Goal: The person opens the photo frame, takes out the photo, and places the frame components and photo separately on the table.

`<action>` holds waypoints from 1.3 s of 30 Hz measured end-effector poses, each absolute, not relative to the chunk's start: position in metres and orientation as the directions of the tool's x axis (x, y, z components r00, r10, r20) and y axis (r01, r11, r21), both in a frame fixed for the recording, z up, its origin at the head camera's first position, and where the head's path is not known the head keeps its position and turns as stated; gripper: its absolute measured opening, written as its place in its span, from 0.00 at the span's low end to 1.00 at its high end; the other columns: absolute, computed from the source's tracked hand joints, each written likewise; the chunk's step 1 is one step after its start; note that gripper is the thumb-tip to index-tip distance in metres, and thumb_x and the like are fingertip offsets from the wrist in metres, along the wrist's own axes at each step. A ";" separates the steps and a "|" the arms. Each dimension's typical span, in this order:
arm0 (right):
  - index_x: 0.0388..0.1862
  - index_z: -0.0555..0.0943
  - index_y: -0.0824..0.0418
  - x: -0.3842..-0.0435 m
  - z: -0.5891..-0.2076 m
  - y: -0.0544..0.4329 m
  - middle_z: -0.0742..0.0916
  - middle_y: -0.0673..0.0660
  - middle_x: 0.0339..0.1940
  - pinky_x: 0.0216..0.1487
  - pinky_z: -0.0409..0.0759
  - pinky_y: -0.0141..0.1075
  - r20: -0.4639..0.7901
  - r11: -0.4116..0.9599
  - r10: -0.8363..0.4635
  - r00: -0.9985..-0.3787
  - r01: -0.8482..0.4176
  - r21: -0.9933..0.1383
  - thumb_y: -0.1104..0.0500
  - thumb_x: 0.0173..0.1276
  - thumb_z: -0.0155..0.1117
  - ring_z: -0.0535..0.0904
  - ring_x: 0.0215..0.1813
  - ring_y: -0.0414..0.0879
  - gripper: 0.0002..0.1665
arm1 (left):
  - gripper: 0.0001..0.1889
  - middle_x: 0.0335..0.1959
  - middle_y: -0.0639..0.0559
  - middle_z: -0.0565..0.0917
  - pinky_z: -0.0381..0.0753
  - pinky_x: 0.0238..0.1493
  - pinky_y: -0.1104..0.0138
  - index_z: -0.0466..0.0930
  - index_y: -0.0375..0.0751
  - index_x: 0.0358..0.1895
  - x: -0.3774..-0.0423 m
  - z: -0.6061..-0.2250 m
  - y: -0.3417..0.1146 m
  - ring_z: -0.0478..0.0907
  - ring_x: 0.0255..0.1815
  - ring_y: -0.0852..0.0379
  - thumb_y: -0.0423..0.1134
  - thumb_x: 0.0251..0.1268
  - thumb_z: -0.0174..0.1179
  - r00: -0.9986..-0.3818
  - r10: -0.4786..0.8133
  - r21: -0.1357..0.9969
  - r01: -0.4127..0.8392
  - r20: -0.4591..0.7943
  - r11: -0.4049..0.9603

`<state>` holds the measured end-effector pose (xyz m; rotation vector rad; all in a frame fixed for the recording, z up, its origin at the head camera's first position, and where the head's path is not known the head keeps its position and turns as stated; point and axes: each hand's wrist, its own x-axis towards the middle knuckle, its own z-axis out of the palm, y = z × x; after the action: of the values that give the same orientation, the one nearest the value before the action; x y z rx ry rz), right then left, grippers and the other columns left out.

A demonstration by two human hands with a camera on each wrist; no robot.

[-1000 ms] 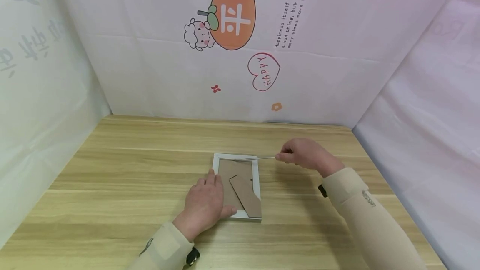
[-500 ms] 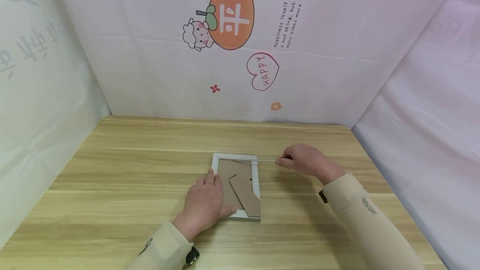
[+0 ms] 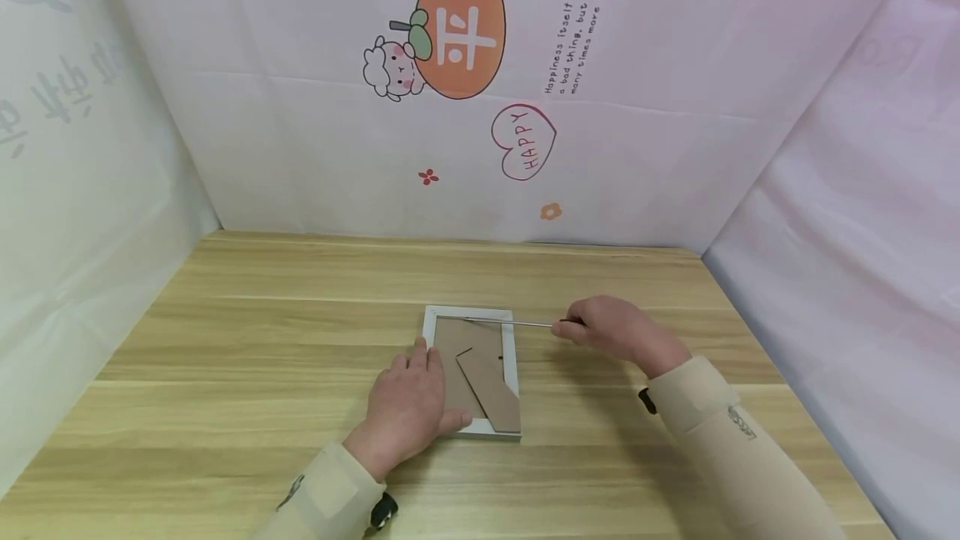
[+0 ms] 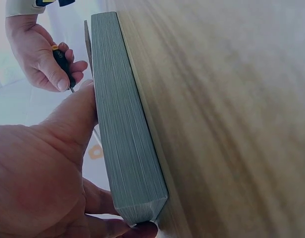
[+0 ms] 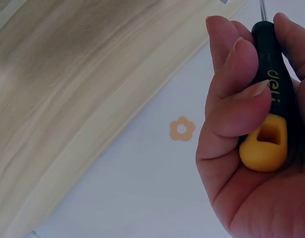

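Note:
A white picture frame [image 3: 511, 357] lies back side up on the table, with a brown backing board [image 3: 450, 373] and a brown easel leg [image 3: 491, 398]. My left hand [image 3: 408, 402] rests on the frame's near left corner, thumb stretched along the near edge. In the left wrist view, the frame's grey side [image 4: 123, 109] shows beside the thumb. My right hand [image 3: 611, 325] grips a screwdriver by its dark handle [image 5: 271, 69], which has a yellow end. The screwdriver's thin shaft [image 3: 532, 324] reaches left across the frame's far end. Its tip is too small to make out.
The wood-grain table [image 3: 285, 315] is bounded by a printed white cloth wall [image 3: 337, 165] behind and white sheets at the left and right sides [image 3: 847, 232]. Dark wrist straps [image 3: 384, 511] show below the sleeves.
My right hand has lowered slightly towards me, and the screwdriver's shaft has tilted, its handle end now a little nearer. The left hand and the frame stay put.

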<state>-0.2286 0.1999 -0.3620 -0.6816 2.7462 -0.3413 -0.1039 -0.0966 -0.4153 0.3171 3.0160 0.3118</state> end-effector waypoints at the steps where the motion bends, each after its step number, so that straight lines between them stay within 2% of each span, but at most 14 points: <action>1: 0.29 0.80 0.54 -0.228 -0.362 0.201 0.77 0.48 0.22 0.30 0.68 0.36 -0.217 0.860 -0.485 -0.847 -0.416 -0.296 0.44 0.79 0.61 0.68 0.26 0.42 0.20 | 0.55 0.78 0.26 0.64 0.80 0.63 0.43 0.67 0.25 0.74 -0.104 -0.415 -0.097 0.72 0.70 0.31 0.70 0.59 0.68 -0.974 0.216 0.211 0.197 -0.071 0.957; 9: 0.27 0.78 0.53 -0.222 -0.363 0.207 0.73 0.47 0.21 0.30 0.68 0.36 -0.218 0.864 -0.473 -0.854 -0.402 -0.302 0.43 0.79 0.60 0.68 0.26 0.42 0.21 | 0.55 0.77 0.25 0.64 0.79 0.63 0.43 0.67 0.25 0.74 -0.104 -0.415 -0.097 0.72 0.70 0.30 0.70 0.59 0.68 -0.974 0.217 0.218 0.197 -0.071 0.956; 17: 0.28 0.77 0.53 -0.216 -0.366 0.207 0.74 0.48 0.22 0.29 0.67 0.37 -0.226 0.874 -0.452 -0.863 -0.378 -0.307 0.39 0.79 0.58 0.68 0.25 0.42 0.24 | 0.55 0.77 0.25 0.65 0.80 0.62 0.43 0.68 0.25 0.73 -0.104 -0.414 -0.097 0.73 0.69 0.30 0.70 0.59 0.68 -0.974 0.218 0.211 0.201 -0.064 0.957; 26: 0.35 0.79 0.54 -0.210 -0.369 0.205 0.79 0.48 0.27 0.31 0.69 0.37 -0.209 0.868 -0.444 -0.871 -0.361 -0.340 0.39 0.81 0.56 0.71 0.28 0.42 0.22 | 0.55 0.76 0.25 0.66 0.80 0.62 0.44 0.68 0.24 0.73 -0.103 -0.414 -0.096 0.73 0.69 0.30 0.70 0.59 0.68 -0.973 0.220 0.211 0.201 -0.071 0.956; 39: 0.39 0.80 0.55 -0.207 -0.373 0.203 0.80 0.49 0.26 0.31 0.72 0.37 -0.167 0.870 -0.405 -0.899 -0.323 -0.372 0.41 0.81 0.57 0.73 0.27 0.43 0.20 | 0.54 0.74 0.23 0.68 0.81 0.61 0.45 0.70 0.22 0.70 -0.101 -0.413 -0.096 0.75 0.67 0.30 0.70 0.59 0.68 -0.973 0.225 0.194 0.212 -0.047 0.958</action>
<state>-0.2069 0.2031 -0.3730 -0.5538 2.8031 -0.4960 -0.1013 -0.0959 -0.4134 0.3393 3.0405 0.2892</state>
